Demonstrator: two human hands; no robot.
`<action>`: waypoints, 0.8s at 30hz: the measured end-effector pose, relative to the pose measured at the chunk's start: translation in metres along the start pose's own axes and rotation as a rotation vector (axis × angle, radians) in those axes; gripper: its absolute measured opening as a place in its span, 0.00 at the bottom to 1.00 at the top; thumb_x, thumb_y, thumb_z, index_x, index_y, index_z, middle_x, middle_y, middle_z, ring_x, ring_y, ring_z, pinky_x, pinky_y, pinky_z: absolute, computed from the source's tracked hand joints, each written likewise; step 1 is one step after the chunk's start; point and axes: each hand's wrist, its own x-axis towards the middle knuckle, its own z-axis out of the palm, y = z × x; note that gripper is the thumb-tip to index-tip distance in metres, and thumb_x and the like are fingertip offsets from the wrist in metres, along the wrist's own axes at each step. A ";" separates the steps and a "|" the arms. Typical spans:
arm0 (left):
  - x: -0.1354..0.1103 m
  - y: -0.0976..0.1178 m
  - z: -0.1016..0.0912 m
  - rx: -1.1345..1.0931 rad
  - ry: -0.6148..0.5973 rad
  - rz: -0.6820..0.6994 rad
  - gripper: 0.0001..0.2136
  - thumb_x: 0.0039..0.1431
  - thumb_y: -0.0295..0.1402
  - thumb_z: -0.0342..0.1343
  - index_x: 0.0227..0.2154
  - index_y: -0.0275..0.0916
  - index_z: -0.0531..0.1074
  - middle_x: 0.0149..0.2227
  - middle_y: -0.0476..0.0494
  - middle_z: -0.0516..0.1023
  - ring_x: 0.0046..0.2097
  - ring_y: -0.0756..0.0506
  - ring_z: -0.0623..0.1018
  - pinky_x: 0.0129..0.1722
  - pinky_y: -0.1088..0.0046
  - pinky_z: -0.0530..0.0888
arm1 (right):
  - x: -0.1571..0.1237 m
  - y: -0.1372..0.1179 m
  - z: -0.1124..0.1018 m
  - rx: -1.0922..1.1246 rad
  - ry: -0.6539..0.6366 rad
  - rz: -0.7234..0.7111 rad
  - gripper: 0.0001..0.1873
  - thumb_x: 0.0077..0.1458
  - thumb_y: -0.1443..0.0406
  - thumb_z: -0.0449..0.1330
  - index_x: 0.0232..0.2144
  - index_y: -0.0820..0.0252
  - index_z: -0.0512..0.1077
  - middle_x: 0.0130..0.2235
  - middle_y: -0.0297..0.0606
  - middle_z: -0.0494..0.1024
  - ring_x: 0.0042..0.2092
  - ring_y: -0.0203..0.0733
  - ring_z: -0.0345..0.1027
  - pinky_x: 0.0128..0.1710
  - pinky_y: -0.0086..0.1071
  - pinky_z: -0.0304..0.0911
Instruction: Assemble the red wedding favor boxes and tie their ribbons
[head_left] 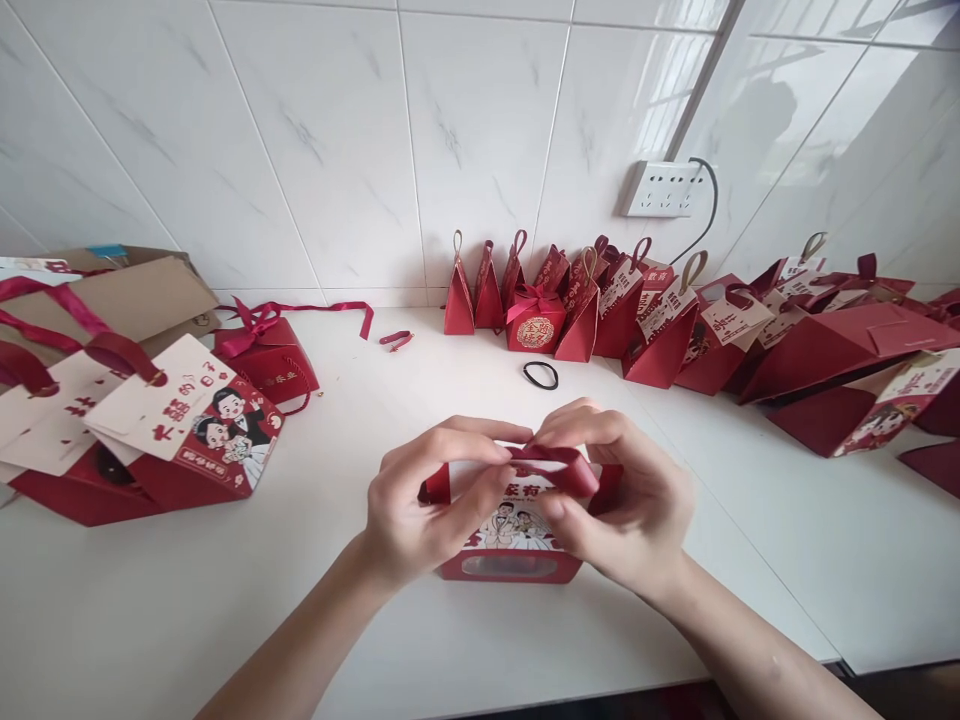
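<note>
A red and white gift box with a cartoon couple and an oval window on its front stands on the white counter between my hands. Across its top runs a dark red ribbon. My left hand pinches the ribbon at the box's top edge between thumb and fingers. My right hand curls around the ribbon's other side, its fingertips meeting near the middle of the top. Both hands partly cover the box's sides and upper edge.
Several finished-looking red boxes line the wall, with larger ones at right. Handled boxes and a cardboard box stand left. A black hair tie and a short ribbon strip lie on the counter. A socket is on the wall.
</note>
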 end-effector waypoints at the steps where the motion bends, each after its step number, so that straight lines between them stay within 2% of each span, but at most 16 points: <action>1: 0.000 0.000 0.000 0.003 -0.001 0.002 0.09 0.56 0.20 0.57 0.38 0.39 0.71 0.41 0.43 0.81 0.41 0.45 0.81 0.36 0.69 0.81 | 0.000 0.000 -0.001 -0.017 0.002 -0.006 0.03 0.54 0.66 0.62 0.33 0.57 0.71 0.29 0.35 0.74 0.31 0.38 0.68 0.30 0.34 0.66; 2: 0.000 0.000 0.000 0.012 -0.004 0.006 0.08 0.57 0.21 0.56 0.37 0.39 0.71 0.41 0.42 0.81 0.41 0.45 0.81 0.36 0.69 0.81 | 0.001 -0.001 -0.002 -0.039 0.011 -0.001 0.01 0.55 0.67 0.61 0.32 0.57 0.71 0.30 0.35 0.75 0.32 0.38 0.68 0.31 0.34 0.67; 4: 0.001 0.000 0.000 0.026 -0.009 0.021 0.04 0.58 0.26 0.58 0.36 0.38 0.72 0.39 0.42 0.81 0.40 0.46 0.81 0.36 0.70 0.80 | 0.001 -0.002 -0.003 -0.069 0.022 0.017 0.04 0.57 0.70 0.60 0.31 0.57 0.73 0.30 0.35 0.75 0.33 0.38 0.69 0.32 0.33 0.67; 7: 0.000 -0.001 0.001 0.013 0.030 0.039 0.06 0.56 0.31 0.61 0.36 0.38 0.73 0.34 0.45 0.81 0.35 0.48 0.80 0.32 0.75 0.79 | 0.000 -0.006 -0.003 -0.012 0.008 0.004 0.04 0.56 0.70 0.61 0.33 0.55 0.75 0.31 0.35 0.78 0.31 0.38 0.70 0.30 0.33 0.69; 10: -0.002 -0.001 0.002 0.032 0.086 0.045 0.11 0.56 0.28 0.61 0.42 0.39 0.72 0.30 0.49 0.80 0.30 0.51 0.79 0.28 0.77 0.77 | -0.003 -0.009 -0.001 0.084 0.051 0.009 0.09 0.55 0.70 0.63 0.39 0.53 0.74 0.31 0.34 0.79 0.30 0.38 0.73 0.28 0.33 0.71; 13: -0.002 -0.001 0.002 0.084 0.039 0.072 0.10 0.57 0.26 0.59 0.42 0.38 0.73 0.28 0.49 0.80 0.27 0.52 0.78 0.24 0.78 0.75 | -0.007 -0.009 0.001 0.136 0.108 0.042 0.13 0.56 0.70 0.62 0.44 0.54 0.72 0.33 0.35 0.80 0.31 0.37 0.76 0.25 0.29 0.73; 16: -0.001 -0.001 0.002 0.065 -0.028 0.095 0.05 0.56 0.26 0.59 0.37 0.37 0.73 0.30 0.46 0.79 0.29 0.50 0.78 0.25 0.76 0.76 | -0.007 -0.006 0.003 0.180 0.105 0.005 0.10 0.55 0.72 0.62 0.40 0.56 0.71 0.32 0.35 0.80 0.33 0.38 0.77 0.27 0.30 0.74; 20: 0.001 0.001 0.003 0.129 0.007 0.093 0.07 0.53 0.23 0.61 0.35 0.36 0.72 0.37 0.42 0.79 0.39 0.47 0.80 0.34 0.74 0.79 | -0.007 -0.002 0.005 0.162 0.147 -0.002 0.08 0.54 0.73 0.63 0.35 0.58 0.71 0.32 0.35 0.81 0.34 0.38 0.77 0.30 0.30 0.75; 24: 0.002 0.002 0.005 0.077 0.044 0.021 0.07 0.54 0.21 0.59 0.34 0.37 0.71 0.32 0.46 0.79 0.33 0.50 0.79 0.30 0.77 0.77 | -0.005 0.002 0.004 0.084 0.135 -0.055 0.08 0.54 0.75 0.60 0.34 0.59 0.69 0.35 0.37 0.80 0.36 0.38 0.76 0.32 0.30 0.73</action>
